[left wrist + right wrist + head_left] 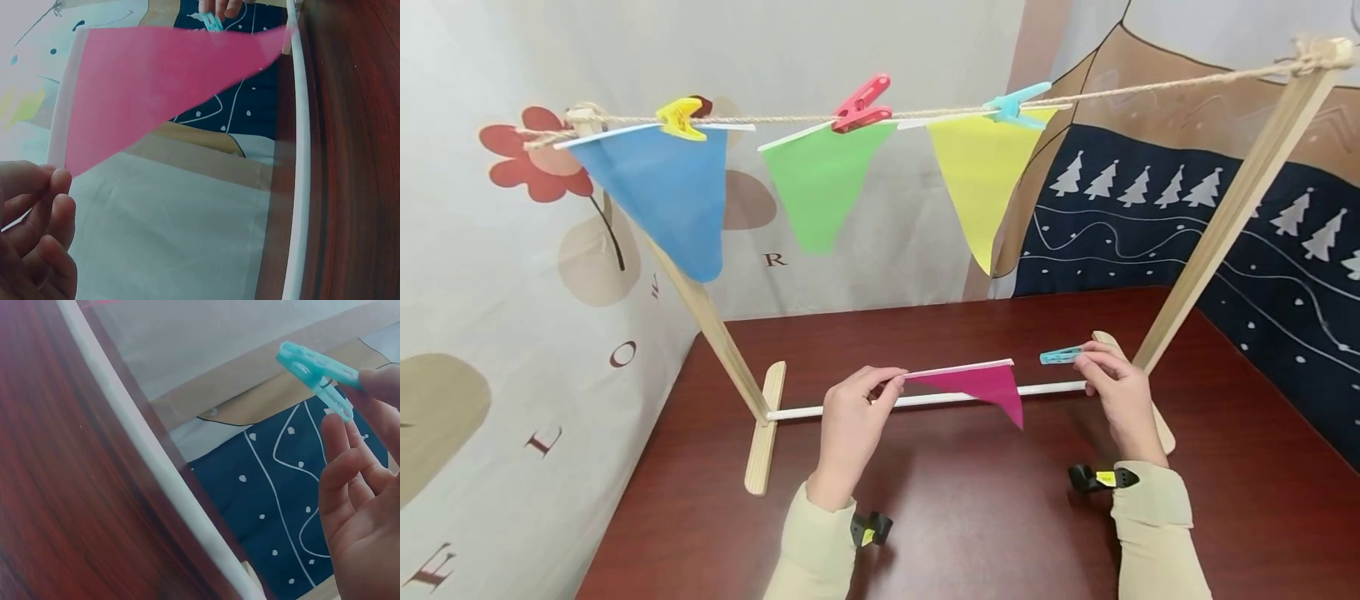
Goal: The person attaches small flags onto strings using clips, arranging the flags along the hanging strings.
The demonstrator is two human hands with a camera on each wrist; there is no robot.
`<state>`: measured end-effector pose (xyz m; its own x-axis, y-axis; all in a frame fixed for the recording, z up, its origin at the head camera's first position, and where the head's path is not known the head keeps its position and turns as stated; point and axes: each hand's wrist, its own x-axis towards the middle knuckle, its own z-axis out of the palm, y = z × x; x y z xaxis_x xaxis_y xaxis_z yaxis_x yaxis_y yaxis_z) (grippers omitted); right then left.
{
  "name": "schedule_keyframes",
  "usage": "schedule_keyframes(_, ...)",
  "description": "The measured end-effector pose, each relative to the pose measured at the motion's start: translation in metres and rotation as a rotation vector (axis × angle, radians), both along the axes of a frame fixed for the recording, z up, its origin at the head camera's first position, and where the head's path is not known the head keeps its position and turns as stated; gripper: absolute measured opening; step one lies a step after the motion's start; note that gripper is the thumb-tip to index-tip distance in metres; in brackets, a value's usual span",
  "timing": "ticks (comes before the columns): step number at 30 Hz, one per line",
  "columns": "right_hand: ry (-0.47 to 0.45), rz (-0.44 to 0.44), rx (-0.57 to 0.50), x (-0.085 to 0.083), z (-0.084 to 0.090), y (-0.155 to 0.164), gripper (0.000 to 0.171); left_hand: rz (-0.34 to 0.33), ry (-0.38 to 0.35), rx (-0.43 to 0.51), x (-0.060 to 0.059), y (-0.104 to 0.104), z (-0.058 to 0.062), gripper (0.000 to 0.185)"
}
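My left hand (859, 421) pinches one end of the white top strip of a magenta pennant (992, 387), whose cloth hangs down at the far end. The same pennant (137, 94) fills much of the left wrist view. In my right hand (1122, 400) a light blue clothespin (1060, 356) is held by its handle ends between thumb and fingers, pointing toward the pennant. The right wrist view shows the clothespin (315, 375) near the fingertips. Both hands are above the table, below the twine (1150, 86).
Blue (662, 192), green (827, 183) and yellow (988, 175) pennants hang from the twine by yellow (681, 119), red (863, 107) and light blue (1018, 107) clothespins. Wooden posts (1232, 217) hold the twine; a white rod (808, 412) joins their feet above the dark red table (970, 517).
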<state>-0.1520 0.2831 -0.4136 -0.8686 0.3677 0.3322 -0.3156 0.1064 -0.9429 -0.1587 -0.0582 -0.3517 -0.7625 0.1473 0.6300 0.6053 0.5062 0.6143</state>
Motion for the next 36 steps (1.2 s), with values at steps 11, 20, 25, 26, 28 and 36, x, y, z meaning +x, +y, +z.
schedule_keyframes(11,-0.096,-0.016,0.349,0.005,0.011,0.006,0.029,0.075,-0.033,-0.049,0.0,0.009,-0.003,0.009)
schedule_keyframes(20,-0.09,0.037,0.452,0.007,0.026,0.006,0.019,0.098,-0.04,-0.131,-0.003,0.012,0.005,0.003)
schedule_keyframes(25,-0.122,0.036,0.577,0.006,0.039,0.006,0.02,0.114,-0.007,-0.161,-0.006,0.013,0.01,0.005)
schedule_keyframes(26,-0.127,0.035,0.601,0.006,0.042,0.005,0.02,0.116,-0.003,-0.162,-0.006,0.013,0.012,0.005)
schedule_keyframes(28,-0.132,0.036,0.637,0.006,0.047,0.004,0.019,0.116,-0.003,-0.164,-0.006,0.014,0.014,0.004)
schedule_keyframes(36,-0.075,0.069,0.725,0.008,0.069,0.002,0.015,0.14,0.005,-0.195,-0.008,0.018,0.027,0.004)
